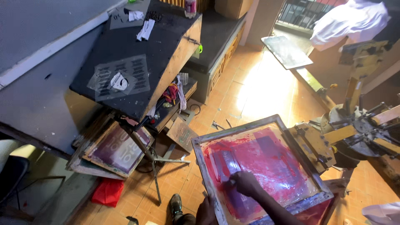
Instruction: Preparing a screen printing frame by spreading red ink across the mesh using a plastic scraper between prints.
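One framed printing screen [266,166], smeared with red ink, is gripped at its near edge by the left hand [207,211], whose fingers are hidden behind the frame. The right hand [246,183] is pressed onto the mesh, fingers curled together around something too blurred to name. A stack of spare screens [112,150] is leaned against a black worktable [137,46] well left of the fingers, and the press carousel [358,129] is clamped to the screen's far corner

Right hand [246,183] presses on red-inked mesh of printing screen frame [200,156], clamped to press arm [312,143]. Left hand [207,211] grips frame's near edge. Black worktable [166,46] stands left; stacked screens [112,152] lean beneath.
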